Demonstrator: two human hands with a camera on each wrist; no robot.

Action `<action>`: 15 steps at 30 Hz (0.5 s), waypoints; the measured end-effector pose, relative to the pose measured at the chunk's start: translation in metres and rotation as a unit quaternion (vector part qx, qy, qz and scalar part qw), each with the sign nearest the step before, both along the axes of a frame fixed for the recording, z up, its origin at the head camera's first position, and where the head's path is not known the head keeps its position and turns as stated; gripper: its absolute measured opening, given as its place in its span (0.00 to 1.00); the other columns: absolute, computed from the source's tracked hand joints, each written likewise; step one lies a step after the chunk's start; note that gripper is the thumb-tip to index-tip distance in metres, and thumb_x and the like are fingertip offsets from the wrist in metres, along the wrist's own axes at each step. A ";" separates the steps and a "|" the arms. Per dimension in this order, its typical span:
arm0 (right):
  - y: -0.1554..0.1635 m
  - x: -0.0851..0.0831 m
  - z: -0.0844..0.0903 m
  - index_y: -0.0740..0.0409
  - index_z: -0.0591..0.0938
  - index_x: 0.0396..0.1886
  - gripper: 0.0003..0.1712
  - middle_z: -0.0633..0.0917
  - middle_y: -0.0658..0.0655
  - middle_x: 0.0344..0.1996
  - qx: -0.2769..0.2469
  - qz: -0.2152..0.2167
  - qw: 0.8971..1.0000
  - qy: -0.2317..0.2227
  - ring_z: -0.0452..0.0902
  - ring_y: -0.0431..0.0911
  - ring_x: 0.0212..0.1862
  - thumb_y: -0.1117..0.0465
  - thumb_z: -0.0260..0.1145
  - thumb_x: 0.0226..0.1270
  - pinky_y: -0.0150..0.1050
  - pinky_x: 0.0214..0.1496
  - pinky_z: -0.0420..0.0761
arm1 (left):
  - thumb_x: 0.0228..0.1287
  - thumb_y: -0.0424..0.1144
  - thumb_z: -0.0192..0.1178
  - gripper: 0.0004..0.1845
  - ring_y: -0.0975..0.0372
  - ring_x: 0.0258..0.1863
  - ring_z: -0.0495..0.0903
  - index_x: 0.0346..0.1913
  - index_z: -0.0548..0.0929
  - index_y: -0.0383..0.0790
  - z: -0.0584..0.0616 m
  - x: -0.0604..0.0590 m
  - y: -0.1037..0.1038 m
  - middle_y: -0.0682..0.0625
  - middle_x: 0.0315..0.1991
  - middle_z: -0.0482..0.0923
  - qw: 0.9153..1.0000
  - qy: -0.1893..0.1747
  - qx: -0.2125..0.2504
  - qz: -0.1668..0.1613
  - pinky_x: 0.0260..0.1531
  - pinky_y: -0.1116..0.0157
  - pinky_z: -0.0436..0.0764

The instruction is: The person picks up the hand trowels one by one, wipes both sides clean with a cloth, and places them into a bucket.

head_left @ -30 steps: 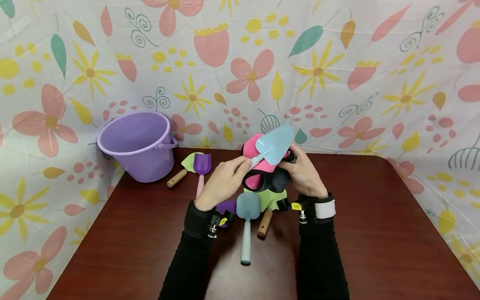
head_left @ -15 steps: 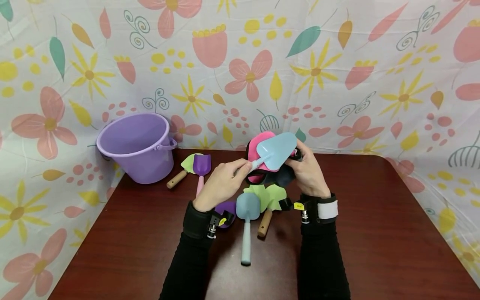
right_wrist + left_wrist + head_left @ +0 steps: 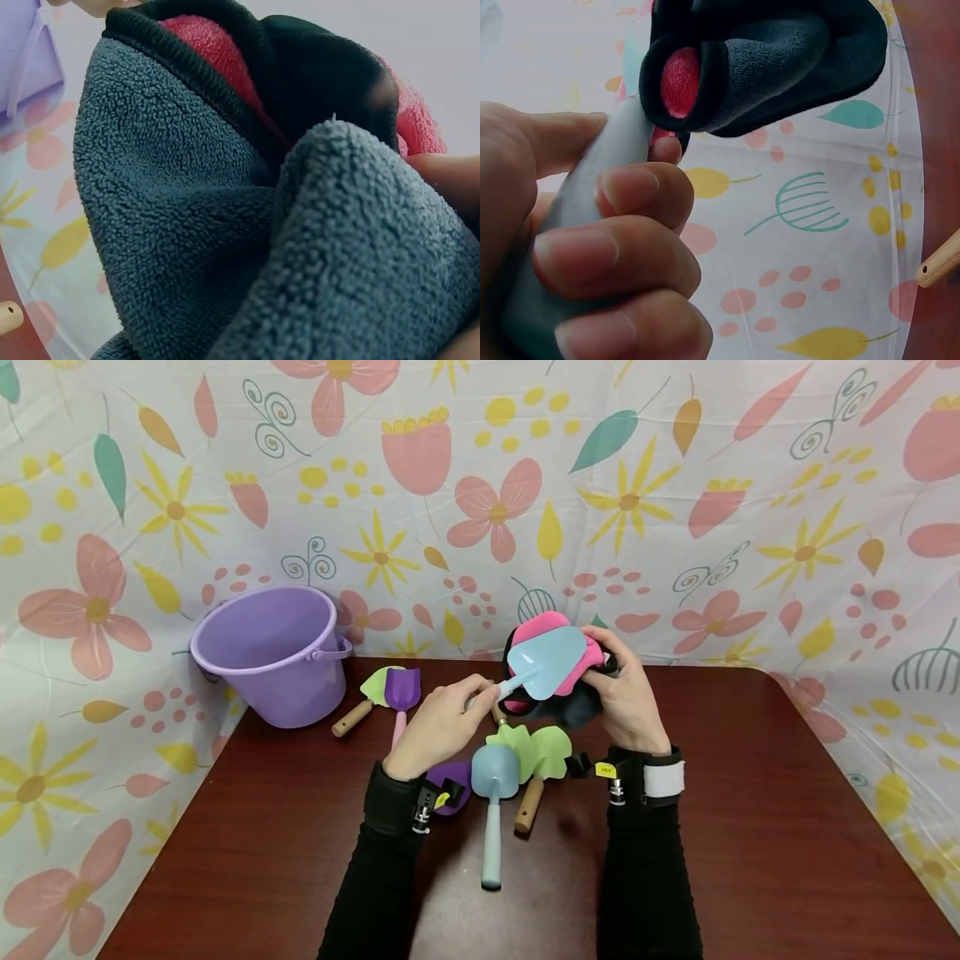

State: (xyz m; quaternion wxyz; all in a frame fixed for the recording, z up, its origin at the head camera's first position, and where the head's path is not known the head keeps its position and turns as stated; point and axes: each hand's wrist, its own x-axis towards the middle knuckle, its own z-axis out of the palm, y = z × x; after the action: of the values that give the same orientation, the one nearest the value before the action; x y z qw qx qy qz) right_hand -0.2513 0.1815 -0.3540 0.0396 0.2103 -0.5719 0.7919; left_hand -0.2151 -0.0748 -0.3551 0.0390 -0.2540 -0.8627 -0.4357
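A purple bucket stands at the back left corner of the desk. Next lie a small green shovel and a purple shovel. The left hand grips a light blue trowel by its handle, the blade in front of a pink and gray cloth, up near the back edge. The right hand pinches the cloth.

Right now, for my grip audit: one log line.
left fingers: grip light-blue trowel; right fingers: hold pink-gray cloth; purple bucket: unheld

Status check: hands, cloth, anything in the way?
Left hand gripping light-blue trowel by handle. Right hand holding bunched pink-grey cloth. Other tools on table below, seemingly clear.
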 end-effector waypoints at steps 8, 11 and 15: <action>0.006 0.002 0.002 0.63 0.74 0.61 0.23 0.70 0.62 0.58 -0.017 -0.004 1.000 0.006 0.71 0.49 0.53 0.78 0.57 0.68 0.35 0.47 0.80 | 0.79 0.52 0.43 0.18 0.64 0.15 0.56 0.49 0.81 0.46 -0.003 0.000 -0.001 0.53 0.19 0.65 1.000 -0.002 -0.003 0.003 0.19 0.65 0.56; 0.008 0.003 0.004 0.64 0.74 0.61 0.23 0.70 0.62 0.57 -0.024 -0.006 1.000 0.008 0.71 0.49 0.52 0.78 0.57 0.68 0.35 0.46 0.81 | 0.79 0.52 0.43 0.18 0.64 0.15 0.56 0.49 0.80 0.47 -0.003 -0.001 -0.002 0.54 0.18 0.62 1.000 0.000 -0.004 0.009 0.18 0.66 0.55; 0.010 0.004 0.005 0.64 0.74 0.61 0.23 0.70 0.62 0.57 -0.033 -0.010 0.999 0.007 0.71 0.49 0.51 0.79 0.57 0.68 0.35 0.45 0.80 | 0.78 0.53 0.43 0.18 0.63 0.14 0.55 0.50 0.80 0.47 -0.004 -0.003 -0.002 0.54 0.17 0.59 1.000 -0.001 -0.009 0.015 0.18 0.65 0.54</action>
State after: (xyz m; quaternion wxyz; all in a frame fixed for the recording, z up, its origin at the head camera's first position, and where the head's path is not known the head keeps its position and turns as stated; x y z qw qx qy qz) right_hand -0.2473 0.1913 -0.3486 0.0589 0.2087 -0.5470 0.8086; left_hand -0.2182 -0.0769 -0.3594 0.0423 -0.2406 -0.8705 -0.4273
